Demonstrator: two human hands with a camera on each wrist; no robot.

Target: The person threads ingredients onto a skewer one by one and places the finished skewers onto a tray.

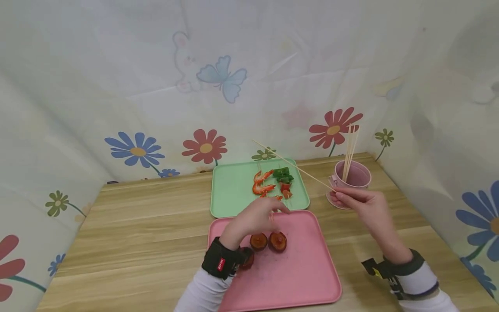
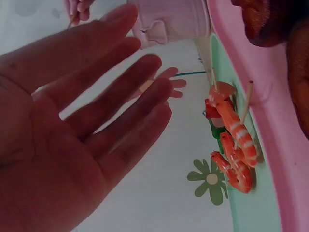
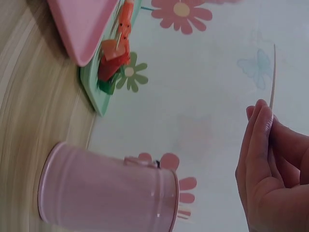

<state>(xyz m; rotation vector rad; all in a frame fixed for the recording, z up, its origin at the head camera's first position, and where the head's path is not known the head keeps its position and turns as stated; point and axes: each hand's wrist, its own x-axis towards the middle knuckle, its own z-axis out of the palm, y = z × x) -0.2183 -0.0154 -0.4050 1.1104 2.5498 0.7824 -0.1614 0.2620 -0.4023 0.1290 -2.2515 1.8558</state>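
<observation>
My right hand (image 1: 364, 210) pinches one end of a thin wooden skewer (image 1: 294, 166) between thumb and fingertips, and the skewer slants up to the left above the green tray. In the right wrist view its bare shaft (image 3: 273, 77) rises from the fingertips. My left hand (image 1: 257, 216) hovers over the far part of the pink tray (image 1: 304, 277); its fingers look straight and spread in the left wrist view. Under and beside it lie several round, dark brown mushroom-like pieces (image 1: 277, 242), one partly hidden by the wrist strap.
Behind the pink tray, a green tray (image 1: 231, 190) bears skewered shrimp (image 1: 263, 189) and a skewer of green and red pieces (image 1: 283, 174). At right stands a pink bucket (image 1: 361, 175) with several upright skewers (image 1: 351, 151). A patterned curtain (image 1: 249, 108) hangs behind the wooden table (image 1: 136, 234).
</observation>
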